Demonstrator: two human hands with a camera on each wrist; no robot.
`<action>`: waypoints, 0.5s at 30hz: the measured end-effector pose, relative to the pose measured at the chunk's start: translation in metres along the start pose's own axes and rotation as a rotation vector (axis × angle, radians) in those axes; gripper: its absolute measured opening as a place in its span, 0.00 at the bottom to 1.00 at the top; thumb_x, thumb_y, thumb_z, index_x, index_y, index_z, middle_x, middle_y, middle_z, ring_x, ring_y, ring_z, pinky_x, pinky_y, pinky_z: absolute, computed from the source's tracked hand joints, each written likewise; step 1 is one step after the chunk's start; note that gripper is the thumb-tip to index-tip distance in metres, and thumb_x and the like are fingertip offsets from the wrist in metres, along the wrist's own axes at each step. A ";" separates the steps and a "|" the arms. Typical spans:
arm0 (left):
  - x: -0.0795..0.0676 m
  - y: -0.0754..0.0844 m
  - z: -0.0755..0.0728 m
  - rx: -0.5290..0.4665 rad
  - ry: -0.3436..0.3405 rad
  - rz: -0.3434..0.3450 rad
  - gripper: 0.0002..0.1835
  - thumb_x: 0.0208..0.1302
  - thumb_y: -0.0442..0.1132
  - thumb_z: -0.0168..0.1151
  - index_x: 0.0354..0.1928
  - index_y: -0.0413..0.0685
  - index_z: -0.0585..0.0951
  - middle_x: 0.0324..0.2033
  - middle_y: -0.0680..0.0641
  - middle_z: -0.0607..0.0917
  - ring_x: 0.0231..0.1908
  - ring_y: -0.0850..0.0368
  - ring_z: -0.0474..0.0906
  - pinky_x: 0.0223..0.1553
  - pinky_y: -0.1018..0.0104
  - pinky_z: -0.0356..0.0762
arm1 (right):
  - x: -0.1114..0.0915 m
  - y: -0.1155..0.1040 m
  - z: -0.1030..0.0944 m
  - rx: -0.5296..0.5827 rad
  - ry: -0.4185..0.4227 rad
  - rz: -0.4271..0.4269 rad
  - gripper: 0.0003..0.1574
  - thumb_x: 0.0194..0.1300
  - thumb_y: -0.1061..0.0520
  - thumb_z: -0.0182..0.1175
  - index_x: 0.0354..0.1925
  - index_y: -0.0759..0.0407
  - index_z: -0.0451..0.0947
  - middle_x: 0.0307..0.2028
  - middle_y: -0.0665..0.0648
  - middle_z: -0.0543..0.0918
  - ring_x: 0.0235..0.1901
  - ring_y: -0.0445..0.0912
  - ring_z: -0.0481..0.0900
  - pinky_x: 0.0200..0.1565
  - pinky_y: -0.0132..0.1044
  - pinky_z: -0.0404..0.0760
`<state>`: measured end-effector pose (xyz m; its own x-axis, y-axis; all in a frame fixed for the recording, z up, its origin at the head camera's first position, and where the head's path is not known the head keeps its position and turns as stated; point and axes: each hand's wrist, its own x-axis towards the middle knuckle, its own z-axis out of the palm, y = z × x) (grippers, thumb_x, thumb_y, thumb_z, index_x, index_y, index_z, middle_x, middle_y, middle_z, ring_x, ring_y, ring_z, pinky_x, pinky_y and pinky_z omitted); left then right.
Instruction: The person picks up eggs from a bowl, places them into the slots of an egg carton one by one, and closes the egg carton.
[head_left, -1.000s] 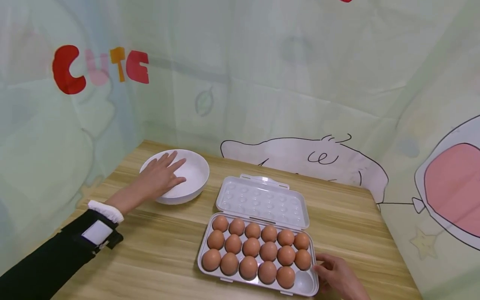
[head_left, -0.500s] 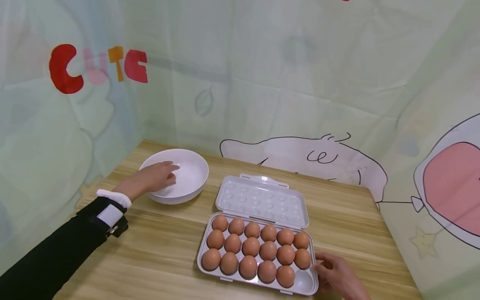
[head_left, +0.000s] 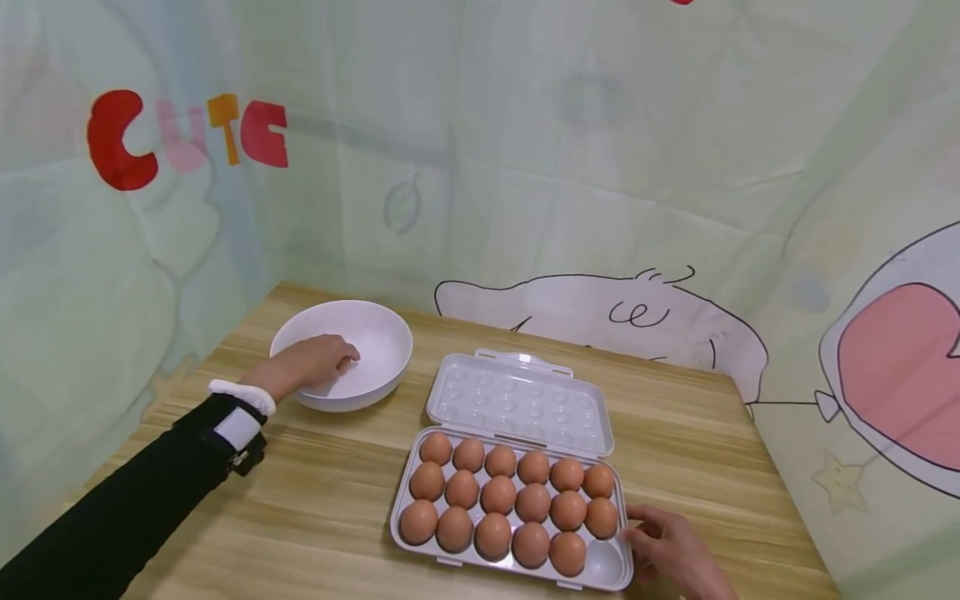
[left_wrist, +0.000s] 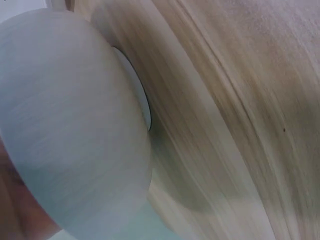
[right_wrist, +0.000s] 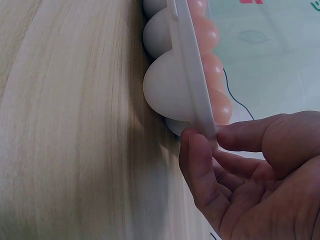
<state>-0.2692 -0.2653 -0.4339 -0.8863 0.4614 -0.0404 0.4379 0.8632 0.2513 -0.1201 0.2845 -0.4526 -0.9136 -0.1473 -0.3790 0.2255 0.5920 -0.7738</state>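
Observation:
My left hand (head_left: 317, 364) reaches over the near left rim into a white bowl (head_left: 382, 350), fingers bent downward inside it. Anything under the palm is hidden, and I cannot tell whether these fingers hold something. In the left wrist view the outer wall of the bowl (left_wrist: 75, 115) covers most of the hand. My right hand (head_left: 671, 550) pinches the right edge of a plastic egg carton (head_left: 517, 435) between thumb and fingers, plain in the right wrist view on the carton rim (right_wrist: 197, 90). Brown eggs (head_left: 493, 496) fill its cups except the front right one.
The carton's clear dimpled lid (head_left: 521, 404) lies folded back behind the eggs. Everything stands on a wood-grain table (head_left: 322, 500). A printed curtain (head_left: 510, 150) hangs right along the table's back and sides.
My left hand, spread over the bowl a second ago, has lowered into it with its fingers bending. My right hand stays on the carton. The view shifts slightly.

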 end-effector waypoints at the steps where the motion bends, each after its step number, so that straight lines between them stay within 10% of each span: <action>1: 0.000 0.000 0.001 0.003 0.006 0.011 0.10 0.69 0.23 0.52 0.33 0.42 0.78 0.24 0.50 0.66 0.29 0.54 0.64 0.38 0.59 0.64 | 0.000 0.000 0.000 0.006 0.004 0.004 0.26 0.74 0.63 0.60 0.62 0.80 0.71 0.33 0.55 0.85 0.32 0.48 0.83 0.34 0.48 0.85; 15: 0.005 0.002 -0.004 -0.082 0.118 -0.121 0.15 0.71 0.33 0.63 0.55 0.31 0.80 0.39 0.40 0.81 0.42 0.44 0.75 0.51 0.47 0.74 | 0.000 0.001 0.001 0.023 0.019 -0.012 0.25 0.73 0.65 0.60 0.62 0.79 0.71 0.33 0.53 0.83 0.31 0.48 0.82 0.33 0.48 0.85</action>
<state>-0.2728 -0.2619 -0.4299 -0.9454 0.3238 0.0371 0.3175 0.8892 0.3294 -0.1199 0.2845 -0.4544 -0.9226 -0.1393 -0.3597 0.2215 0.5722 -0.7896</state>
